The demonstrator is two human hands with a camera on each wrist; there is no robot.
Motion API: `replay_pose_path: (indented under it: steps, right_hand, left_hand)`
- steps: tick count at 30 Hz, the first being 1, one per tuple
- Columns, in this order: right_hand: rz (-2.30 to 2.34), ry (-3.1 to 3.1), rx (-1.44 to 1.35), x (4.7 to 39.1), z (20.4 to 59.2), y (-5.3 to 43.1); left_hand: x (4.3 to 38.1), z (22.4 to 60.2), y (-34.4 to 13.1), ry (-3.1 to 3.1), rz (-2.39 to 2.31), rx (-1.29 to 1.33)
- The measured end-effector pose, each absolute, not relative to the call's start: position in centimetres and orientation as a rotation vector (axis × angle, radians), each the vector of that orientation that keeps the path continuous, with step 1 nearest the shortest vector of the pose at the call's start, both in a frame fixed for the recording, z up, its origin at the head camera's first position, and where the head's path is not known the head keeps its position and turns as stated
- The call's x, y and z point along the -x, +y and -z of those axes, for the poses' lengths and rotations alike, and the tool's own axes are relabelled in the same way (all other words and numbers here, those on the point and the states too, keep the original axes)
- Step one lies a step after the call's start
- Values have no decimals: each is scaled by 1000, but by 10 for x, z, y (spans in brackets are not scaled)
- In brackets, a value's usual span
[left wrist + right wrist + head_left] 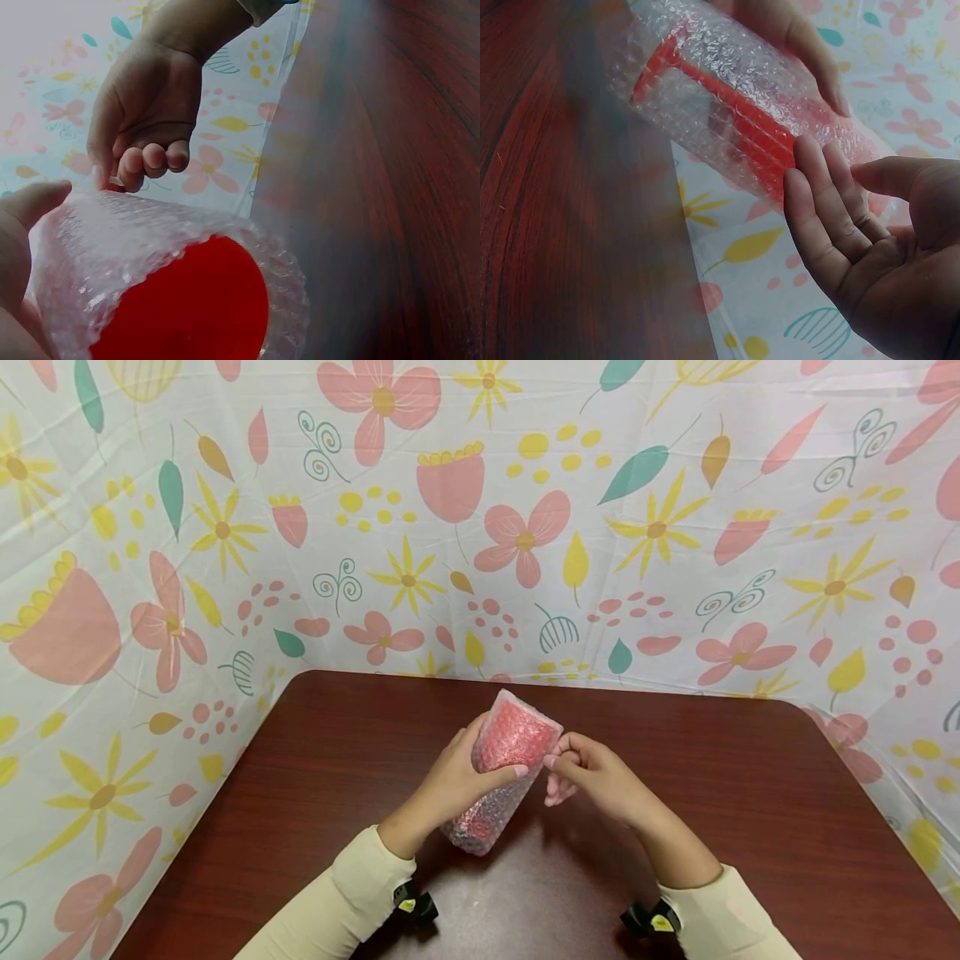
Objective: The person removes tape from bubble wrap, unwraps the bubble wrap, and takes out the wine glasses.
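Note:
A red stemmed goblet [759,135], rolled in clear bubble wrap [497,802], is held tilted above the table. Its round red foot [199,304] shows through the open end of the roll in the left wrist view. My left hand [457,777] grips the roll from the left, thumb across the front. At the roll's upper right edge, my right hand [592,774] pinches the wrap between thumb and index finger. The other right fingers [829,206] lie loosely bent beside the wrap.
Beneath the hands is a dark red-brown wooden table [330,760] with rounded far corners. A white cloth [480,543] printed with flowers and leaves hangs behind it and along the sides. Black straps with small cameras [416,903] sit at both wrists.

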State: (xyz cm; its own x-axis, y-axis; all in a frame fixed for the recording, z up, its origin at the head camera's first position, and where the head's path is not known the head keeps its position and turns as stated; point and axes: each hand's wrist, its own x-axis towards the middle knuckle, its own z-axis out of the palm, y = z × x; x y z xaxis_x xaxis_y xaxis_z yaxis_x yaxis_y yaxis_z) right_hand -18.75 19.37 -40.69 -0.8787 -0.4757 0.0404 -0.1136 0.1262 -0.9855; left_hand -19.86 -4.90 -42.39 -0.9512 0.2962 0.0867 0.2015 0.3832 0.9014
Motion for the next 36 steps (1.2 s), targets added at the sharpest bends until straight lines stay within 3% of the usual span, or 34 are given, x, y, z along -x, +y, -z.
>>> replay_pose_path:
  steps: [36]
  right_hand:
    - [1751,2174,567,187,404,193]
  left_hand:
    - [199,424,-48,2707,-1575,-419]
